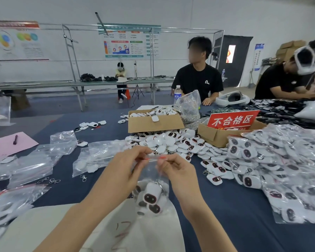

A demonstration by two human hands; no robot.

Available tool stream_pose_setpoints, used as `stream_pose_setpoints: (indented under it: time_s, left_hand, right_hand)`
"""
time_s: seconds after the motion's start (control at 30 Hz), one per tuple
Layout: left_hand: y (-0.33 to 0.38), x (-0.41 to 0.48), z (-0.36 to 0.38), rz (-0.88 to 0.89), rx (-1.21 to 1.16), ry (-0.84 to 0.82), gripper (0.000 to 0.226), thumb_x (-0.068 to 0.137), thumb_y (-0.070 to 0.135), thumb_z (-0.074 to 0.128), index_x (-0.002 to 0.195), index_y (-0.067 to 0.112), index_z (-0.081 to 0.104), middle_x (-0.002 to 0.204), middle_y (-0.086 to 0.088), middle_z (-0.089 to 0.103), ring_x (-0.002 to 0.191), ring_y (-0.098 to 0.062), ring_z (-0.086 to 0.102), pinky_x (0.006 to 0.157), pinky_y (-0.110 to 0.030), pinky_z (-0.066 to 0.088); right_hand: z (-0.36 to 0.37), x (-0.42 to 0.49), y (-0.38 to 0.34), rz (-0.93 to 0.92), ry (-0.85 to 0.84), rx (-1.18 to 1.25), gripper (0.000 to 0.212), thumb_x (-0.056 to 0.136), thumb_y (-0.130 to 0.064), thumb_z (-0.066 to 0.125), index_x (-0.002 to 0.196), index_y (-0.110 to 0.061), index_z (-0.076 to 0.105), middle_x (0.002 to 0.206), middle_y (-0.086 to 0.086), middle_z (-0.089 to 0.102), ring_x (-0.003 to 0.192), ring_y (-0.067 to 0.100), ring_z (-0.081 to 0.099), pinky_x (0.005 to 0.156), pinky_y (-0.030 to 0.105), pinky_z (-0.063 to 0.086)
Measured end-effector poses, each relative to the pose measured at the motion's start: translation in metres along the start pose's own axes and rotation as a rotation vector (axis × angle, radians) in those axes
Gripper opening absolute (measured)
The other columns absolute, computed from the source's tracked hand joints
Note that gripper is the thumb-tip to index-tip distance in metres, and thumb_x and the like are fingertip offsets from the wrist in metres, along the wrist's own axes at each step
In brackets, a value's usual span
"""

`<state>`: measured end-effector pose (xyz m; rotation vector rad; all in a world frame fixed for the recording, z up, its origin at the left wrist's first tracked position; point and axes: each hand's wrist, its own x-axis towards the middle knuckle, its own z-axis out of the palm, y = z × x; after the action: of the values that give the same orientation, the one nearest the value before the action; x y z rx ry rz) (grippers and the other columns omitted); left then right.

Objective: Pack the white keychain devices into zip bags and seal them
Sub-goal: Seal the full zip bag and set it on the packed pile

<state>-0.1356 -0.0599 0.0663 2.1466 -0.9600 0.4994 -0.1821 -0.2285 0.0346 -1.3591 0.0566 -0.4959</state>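
Hands (153, 164) pinch zip bag (151, 179); keychain devices (150, 197) inside

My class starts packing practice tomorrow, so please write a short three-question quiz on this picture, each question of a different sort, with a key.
1. True or false: the left hand and the right hand both pinch the top edge of the zip bag.
2. Where do the white keychain devices in that bag sit? A. at its bottom; B. spilling from its top; C. stuck halfway up.
3. Name the dark thing lying on the pink sheet.
Key: 1 true; 2 A; 3 a pen.
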Motion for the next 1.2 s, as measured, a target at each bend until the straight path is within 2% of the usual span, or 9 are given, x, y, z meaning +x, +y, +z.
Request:
stream_pose_setpoints:
  time_s: [0.17, 0.27, 0.4, 0.57, 0.7, 0.8, 0.9, 1.03, 1.2]
  left_hand:
    - [-0.024, -0.018, -0.01, -0.096, -0.005, 0.066, 0.023, 0.091, 0.057, 0.051, 0.112, 0.05, 0.056, 0.115, 0.032, 0.055, 0.122, 0.007, 0.042, 0.093, -0.018, 0.04]
    - [-0.038, -0.024, -0.016, -0.145, -0.063, -0.005, 0.018, 0.09, 0.054, 0.053, 0.102, 0.046, 0.063, 0.123, 0.031, 0.048, 0.123, 0.005, 0.047, 0.088, -0.008, 0.041]
    - [-0.037, -0.021, -0.023, -0.214, -0.096, -0.145, 0.013, 0.098, 0.033, 0.062, 0.093, 0.045, 0.062, 0.103, 0.026, 0.064, 0.097, 0.0, 0.06, 0.078, -0.019, 0.043]
    - [-0.018, -0.015, -0.029, -0.05, 0.041, -0.001, 0.016, 0.097, 0.021, 0.06, 0.093, 0.036, 0.059, 0.1, 0.025, 0.061, 0.095, -0.002, 0.058, 0.076, -0.011, 0.043]
    - [-0.018, -0.017, -0.028, -0.054, 0.05, -0.006, 0.022, 0.098, 0.013, 0.063, 0.092, 0.033, 0.058, 0.094, 0.022, 0.061, 0.093, 0.002, 0.058, 0.074, -0.01, 0.042]
    - [-0.022, -0.018, -0.029, -0.07, 0.023, -0.02, 0.021, 0.1, 0.017, 0.06, 0.094, 0.037, 0.056, 0.1, 0.026, 0.059, 0.095, 0.003, 0.057, 0.075, -0.008, 0.041]
    - [-0.022, -0.015, -0.03, -0.114, -0.003, -0.064, 0.011, 0.097, 0.044, 0.055, 0.107, 0.046, 0.052, 0.108, 0.034, 0.056, 0.105, 0.013, 0.053, 0.076, -0.005, 0.043]
    - [-0.018, 0.0, -0.031, -0.07, 0.096, -0.181, 0.052, 0.085, 0.069, 0.044, 0.128, 0.041, 0.053, 0.121, 0.029, 0.05, 0.113, 0.009, 0.051, 0.083, -0.016, 0.049]
    - [-0.009, 0.025, -0.028, -0.02, 0.174, -0.307, 0.03, 0.095, 0.043, 0.066, 0.121, 0.029, 0.067, 0.116, 0.015, 0.067, 0.108, -0.003, 0.061, 0.098, -0.035, 0.051]
  right_hand:
    - [0.005, 0.0, 0.002, -0.008, -0.027, -0.006, 0.003, 0.09, -0.011, 0.072, 0.093, -0.011, 0.073, 0.092, 0.001, 0.078, 0.087, 0.013, 0.073, 0.081, 0.027, 0.059]
    - [0.003, -0.001, 0.004, 0.0, -0.014, -0.003, 0.003, 0.091, -0.012, 0.072, 0.092, -0.014, 0.074, 0.092, -0.001, 0.078, 0.088, 0.013, 0.073, 0.083, 0.027, 0.06]
    - [0.005, -0.002, 0.004, 0.01, -0.008, -0.001, 0.006, 0.091, -0.014, 0.072, 0.092, -0.018, 0.076, 0.091, 0.0, 0.078, 0.086, 0.013, 0.073, 0.079, 0.025, 0.06]
    - [0.003, 0.0, 0.005, 0.003, 0.062, 0.056, 0.009, 0.092, -0.017, 0.071, 0.098, -0.015, 0.076, 0.094, 0.002, 0.079, 0.089, 0.015, 0.075, 0.082, 0.023, 0.059]
    - [0.003, -0.002, 0.007, 0.077, 0.051, 0.05, 0.012, 0.094, -0.02, 0.07, 0.1, -0.013, 0.077, 0.094, 0.001, 0.079, 0.09, 0.016, 0.076, 0.073, 0.015, 0.056]
    - [0.003, -0.002, 0.007, 0.06, 0.05, -0.006, 0.011, 0.096, -0.02, 0.067, 0.099, -0.015, 0.077, 0.092, -0.001, 0.079, 0.088, 0.013, 0.076, 0.071, 0.012, 0.054]
    - [0.004, -0.003, 0.008, -0.009, 0.05, -0.144, 0.012, 0.099, -0.021, 0.064, 0.094, -0.023, 0.075, 0.088, -0.008, 0.078, 0.086, 0.006, 0.074, 0.073, 0.012, 0.053]
    - [0.006, -0.005, 0.011, -0.049, 0.055, -0.232, 0.019, 0.101, -0.022, 0.061, 0.088, -0.028, 0.072, 0.086, -0.008, 0.076, 0.084, 0.005, 0.07, 0.073, 0.011, 0.05]
    - [0.009, -0.006, 0.012, -0.076, 0.067, -0.29, 0.022, 0.102, -0.02, 0.057, 0.085, -0.026, 0.068, 0.081, -0.01, 0.072, 0.076, 0.004, 0.065, 0.067, 0.011, 0.048]
